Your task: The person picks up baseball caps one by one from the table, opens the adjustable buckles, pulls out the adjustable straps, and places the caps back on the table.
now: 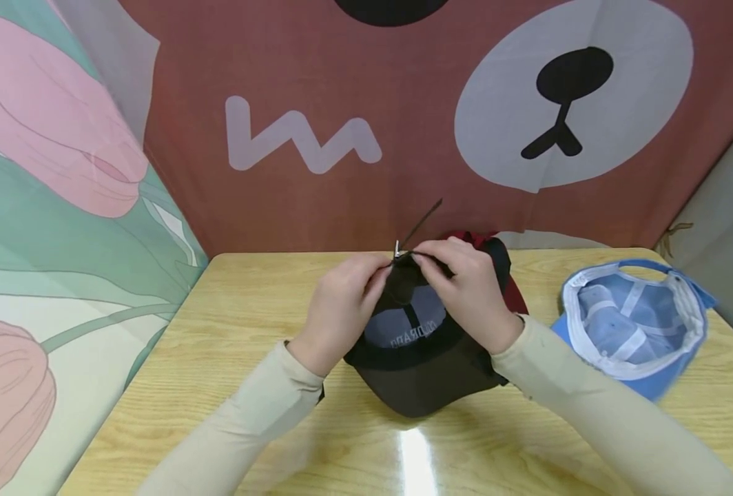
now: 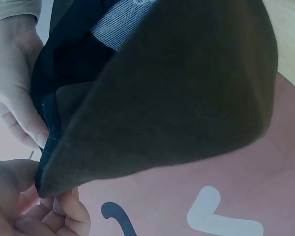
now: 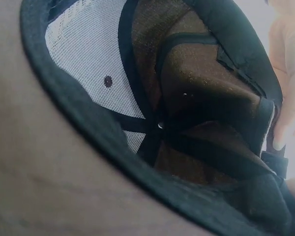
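Observation:
A dark brown cap (image 1: 425,379) sits over the table with its inside facing me and its brim towards me. White mesh (image 3: 88,54) and dark seams show inside it in the right wrist view. At its back edge, my left hand (image 1: 344,303) pinches the adjusting strap near a small metal buckle (image 1: 397,251). My right hand (image 1: 468,286) pinches the strap just right of the buckle. The strap's loose end (image 1: 422,222) sticks up to the right. In the left wrist view, the cap's outer side (image 2: 177,103) covers much of the picture.
Behind the dark cap, partly hidden, lies a red cap (image 1: 515,297). A blue cap (image 1: 633,375) rests at the right of the wooden table (image 1: 230,344), its light lining facing up. A brown printed cloth (image 1: 317,69) hangs behind the table.

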Tool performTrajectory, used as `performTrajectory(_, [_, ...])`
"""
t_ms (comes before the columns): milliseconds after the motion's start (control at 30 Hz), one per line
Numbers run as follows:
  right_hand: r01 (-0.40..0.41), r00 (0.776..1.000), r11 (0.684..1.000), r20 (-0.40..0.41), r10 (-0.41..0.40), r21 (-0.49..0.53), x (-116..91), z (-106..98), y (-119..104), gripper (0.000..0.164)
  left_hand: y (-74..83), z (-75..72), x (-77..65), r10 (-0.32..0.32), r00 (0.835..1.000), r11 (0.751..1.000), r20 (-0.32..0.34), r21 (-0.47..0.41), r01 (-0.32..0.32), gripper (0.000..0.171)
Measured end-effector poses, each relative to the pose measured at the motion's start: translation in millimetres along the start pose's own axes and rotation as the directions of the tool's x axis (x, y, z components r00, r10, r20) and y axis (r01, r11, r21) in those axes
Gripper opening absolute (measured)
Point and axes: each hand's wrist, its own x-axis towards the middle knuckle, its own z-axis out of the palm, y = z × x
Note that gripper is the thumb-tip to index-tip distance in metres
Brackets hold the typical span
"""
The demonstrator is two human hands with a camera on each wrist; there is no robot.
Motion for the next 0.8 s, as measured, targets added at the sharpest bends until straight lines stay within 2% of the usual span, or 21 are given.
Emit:
performTrajectory(133, [-0.026,1.000,1.000,0.011,0.026,0.006,1,-1,-2,0.013,2.1,-1.3,1.3,-0.023,1.000,1.000,-0.002,-0.019,0.023,0.010])
performTrajectory(300, [-0.077,0.991,0.997,0.112,0.075,0.014,3,-3,-4,0.014,0.8,-5.6,5.2,-0.084,0.996,0.996,-0.017,0.021,0.085,0.009])
performTrajectory(433, [-0.121,0.974,0.992,0.198,0.113,0.032,7,-5,-4,0.017,-0.5,-9.3,10.0,-0.082,0.996,0.996,-0.041,0.039,0.084,0.007])
performTrajectory(500, [-0.119,0.967,0.992,0.230,0.108,0.033,10,-7,-4,0.018,-0.4,-10.9,11.5,-0.072,0.996,0.996,-0.050,0.040,0.074,0.007])
performTrajectory(633, [-0.043,0.962,0.999,0.269,0.043,-0.007,16,-10,-4,0.021,-0.6,-12.7,13.4,-0.046,0.997,0.997,-0.069,0.063,0.050,0.006])
performTrajectory(733, [0.059,0.957,0.995,0.289,-0.033,-0.080,21,-11,-3,0.018,-1.8,-12.9,14.2,-0.029,0.996,0.995,-0.083,0.093,0.037,0.007])
performTrajectory(800, [0.138,0.951,0.980,0.295,-0.091,-0.142,24,-12,-2,0.015,-2.8,-13.1,14.7,-0.022,0.996,0.993,-0.084,0.111,0.032,0.007])
